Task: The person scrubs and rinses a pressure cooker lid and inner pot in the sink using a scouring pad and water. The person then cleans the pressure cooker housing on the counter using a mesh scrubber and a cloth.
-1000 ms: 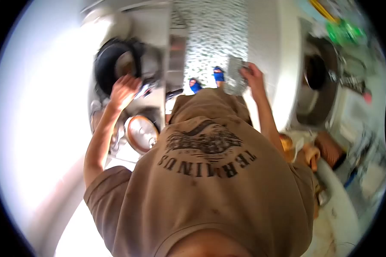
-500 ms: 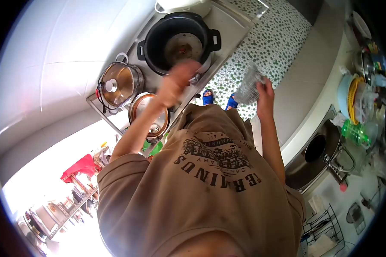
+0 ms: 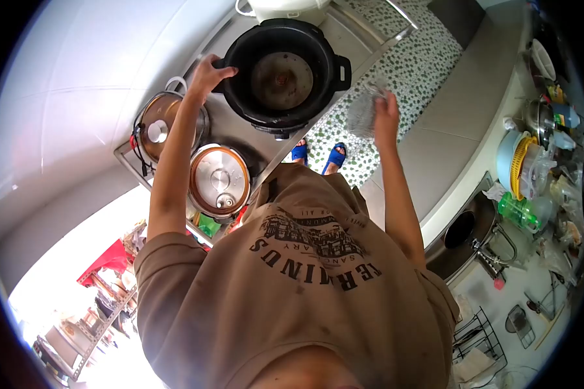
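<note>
Cooker (image 3: pixel 280 122) shows two handles (image 3: pixel 343 72), left grip (image 3: pixel 209 78) holding one, right grip (image 3: pixel 385 117) one translucent item (image 3: pixel 361 117).

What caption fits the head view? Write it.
Left hand gripping a black pot, right hand holding a translucent item.

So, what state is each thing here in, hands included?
Black pot: upright, uncovered, stained inside.
Left hand: gripping the black pot's side.
Right hand: holding the grey wad.
Grey wad: see-through, blurred.
Silver pot: lid on.
Round metal lid: apart from the black pot.
Green bottle: on its side.
Faucet: can't tell if running.
</note>
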### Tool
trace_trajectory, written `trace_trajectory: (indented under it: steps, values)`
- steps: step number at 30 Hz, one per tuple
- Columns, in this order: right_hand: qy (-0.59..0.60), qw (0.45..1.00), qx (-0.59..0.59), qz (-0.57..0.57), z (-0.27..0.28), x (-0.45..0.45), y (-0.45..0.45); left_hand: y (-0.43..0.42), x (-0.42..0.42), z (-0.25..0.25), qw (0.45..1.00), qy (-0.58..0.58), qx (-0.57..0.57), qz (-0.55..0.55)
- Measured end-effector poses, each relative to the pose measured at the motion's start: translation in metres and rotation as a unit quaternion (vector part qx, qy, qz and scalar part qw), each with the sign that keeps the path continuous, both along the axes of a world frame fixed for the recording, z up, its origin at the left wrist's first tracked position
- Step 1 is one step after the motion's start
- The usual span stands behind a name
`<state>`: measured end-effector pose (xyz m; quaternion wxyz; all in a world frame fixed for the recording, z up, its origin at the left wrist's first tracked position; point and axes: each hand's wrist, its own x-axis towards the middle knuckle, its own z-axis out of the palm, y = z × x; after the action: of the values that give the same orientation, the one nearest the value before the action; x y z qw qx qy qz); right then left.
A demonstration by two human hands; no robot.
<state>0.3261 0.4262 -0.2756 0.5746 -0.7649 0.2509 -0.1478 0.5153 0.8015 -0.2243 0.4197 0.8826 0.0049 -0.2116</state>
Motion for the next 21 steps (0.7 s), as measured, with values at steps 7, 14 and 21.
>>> trace_trajectory:
  steps: [7, 14, 21]
  values:
    - [0.128, 0.902, 0.410, -0.038, 0.004, -0.036, 0.029, -0.081, -0.039, 0.061, 0.993, -0.044, -0.101, -0.033]
    - [0.117, 0.898, 0.411, -0.109, -0.055, -0.067, -0.002, -0.169, -0.101, 0.069, 0.976, -0.119, -0.123, -0.133]
    - [-0.070, 0.952, 0.259, -0.145, 0.042, -0.042, -0.026, -0.232, -0.146, 0.073, 0.956, -0.272, -0.022, -0.111]
